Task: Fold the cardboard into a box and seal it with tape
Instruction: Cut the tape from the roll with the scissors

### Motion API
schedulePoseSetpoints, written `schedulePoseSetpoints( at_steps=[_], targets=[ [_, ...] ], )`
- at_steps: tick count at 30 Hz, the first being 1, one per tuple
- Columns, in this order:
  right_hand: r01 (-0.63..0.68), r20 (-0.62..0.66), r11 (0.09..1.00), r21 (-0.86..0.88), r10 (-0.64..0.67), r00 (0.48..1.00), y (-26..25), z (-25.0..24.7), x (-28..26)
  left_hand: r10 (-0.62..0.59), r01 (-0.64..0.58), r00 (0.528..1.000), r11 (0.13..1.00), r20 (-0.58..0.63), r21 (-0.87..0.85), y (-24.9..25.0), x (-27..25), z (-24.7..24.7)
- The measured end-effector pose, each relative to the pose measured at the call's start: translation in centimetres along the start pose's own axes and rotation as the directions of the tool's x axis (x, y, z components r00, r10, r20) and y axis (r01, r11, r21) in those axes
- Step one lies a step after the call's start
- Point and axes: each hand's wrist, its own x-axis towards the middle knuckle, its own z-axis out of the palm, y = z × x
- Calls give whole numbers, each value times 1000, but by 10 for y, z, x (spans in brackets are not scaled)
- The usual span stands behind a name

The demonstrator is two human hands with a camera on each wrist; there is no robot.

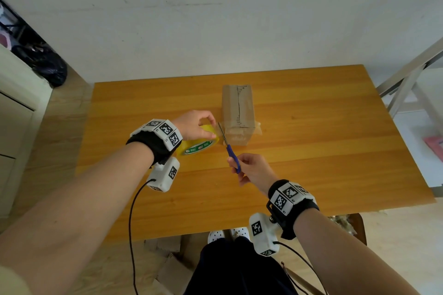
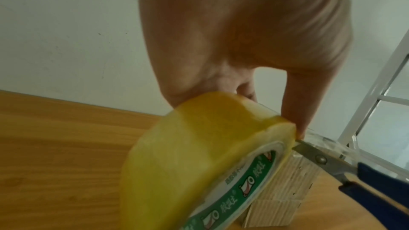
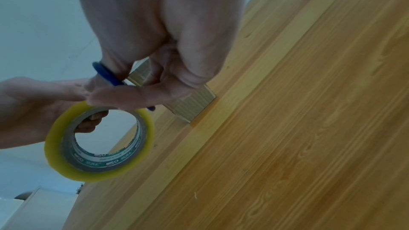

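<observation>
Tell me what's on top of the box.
Clear tape covers the top of the box, over its centre seam. Its inside cannot be seen.

Even soft daylight, faint shadows; wide-angle bending at the edges; both wrist views blurred and slightly dim

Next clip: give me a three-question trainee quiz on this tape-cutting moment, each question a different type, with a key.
1. True or false: the left hand holds the yellow roll of clear tape.
2. Which tool does the right hand hold? A. knife B. blue-handled scissors C. marker
3. Fill in: the scissor blades meet the tape strip stretched between the roll and the brown cardboard ____ on the wooden table.

Key: 1 true; 2 B; 3 box.
</observation>
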Motion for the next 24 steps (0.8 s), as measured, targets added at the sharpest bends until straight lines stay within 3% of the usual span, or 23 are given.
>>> schedulePoseSetpoints(
  at_steps=[9, 18, 24],
  targets=[
    [-4, -4, 999, -35, 4, 1000, -4, -15, -3, -19, 25, 999, 979, -33, 205, -10, -4, -6],
    [3, 10, 998, -58, -2, 1000, -3, -18, -4, -88, 88, 996, 996, -26, 25, -28, -9, 3],
    [0, 14, 995, -101, 2, 1000, -1, -19, -5, 11, -17, 980, 999, -201, -31, -35, -11, 29]
  ],
)
